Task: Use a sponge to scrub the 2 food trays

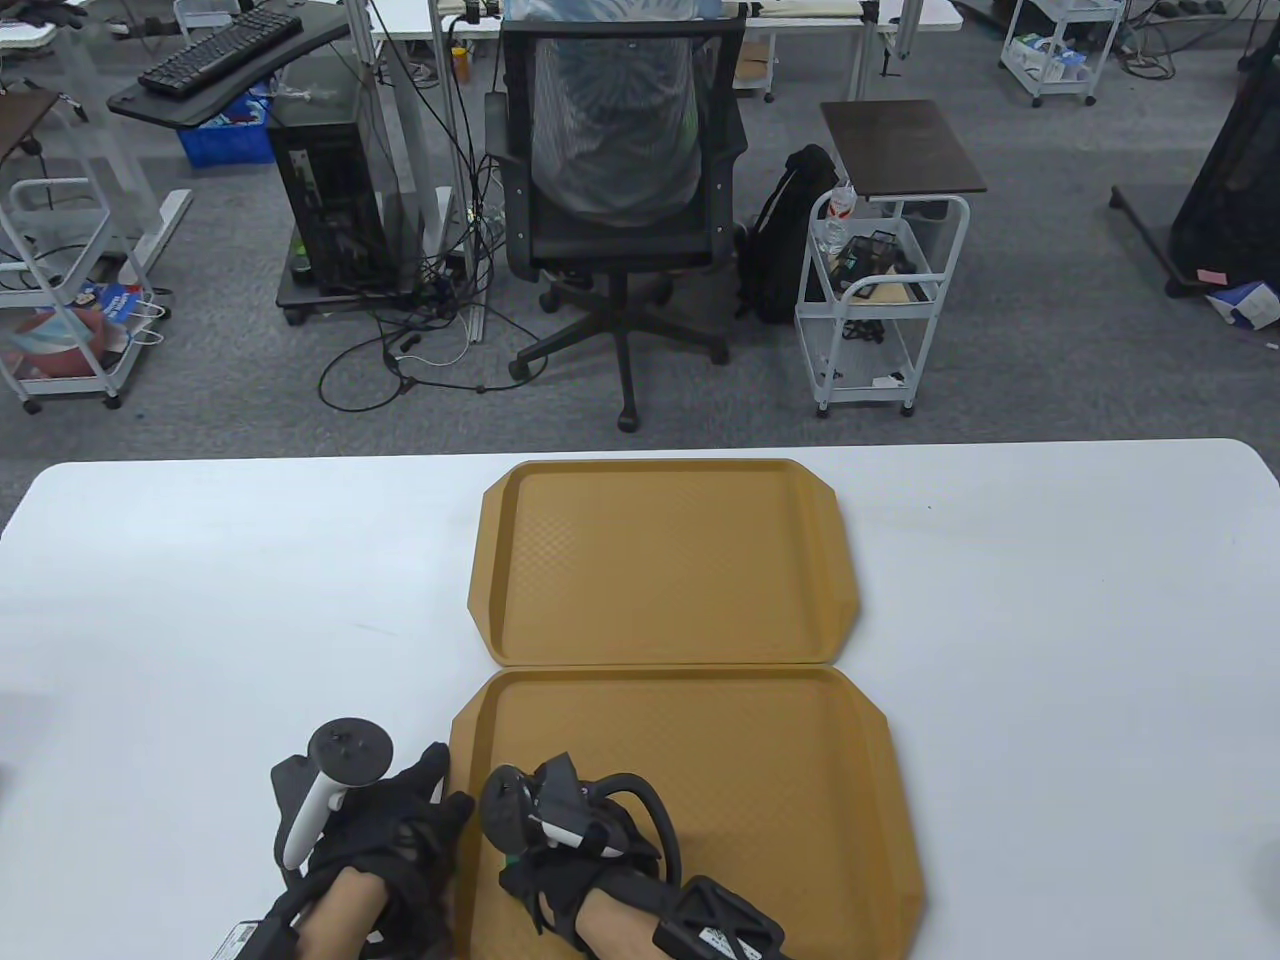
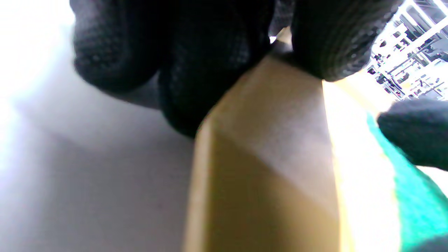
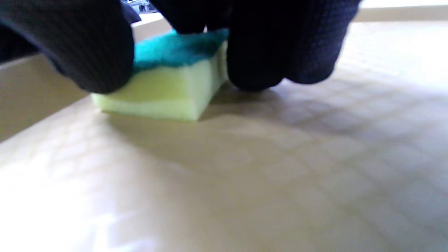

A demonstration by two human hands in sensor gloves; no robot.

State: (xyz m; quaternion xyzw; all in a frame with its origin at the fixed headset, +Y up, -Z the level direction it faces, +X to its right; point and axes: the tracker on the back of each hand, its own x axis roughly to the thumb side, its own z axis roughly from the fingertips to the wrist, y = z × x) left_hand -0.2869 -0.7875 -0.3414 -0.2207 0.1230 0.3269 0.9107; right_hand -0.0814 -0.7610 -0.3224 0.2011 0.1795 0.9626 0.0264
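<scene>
Two tan food trays lie end to end on the white table: the far tray (image 1: 660,560) and the near tray (image 1: 720,790). My left hand (image 1: 445,795) holds the near tray's left rim (image 2: 266,150), thumb (image 2: 332,38) on top and fingers (image 2: 182,70) against its outer wall. My right hand (image 1: 520,850) is inside the near tray at its left side. It grips a yellow sponge with a green scouring top (image 3: 164,91), which lies flat on the tray floor (image 3: 245,175). In the table view the tracker hides nearly all of the sponge (image 1: 507,857).
The table's far edge (image 1: 640,450) runs just behind the far tray. Beyond it on the carpet stand an office chair (image 1: 620,200) and a white wire cart (image 1: 880,290). White tabletop (image 1: 1080,650) lies bare on either side of the trays.
</scene>
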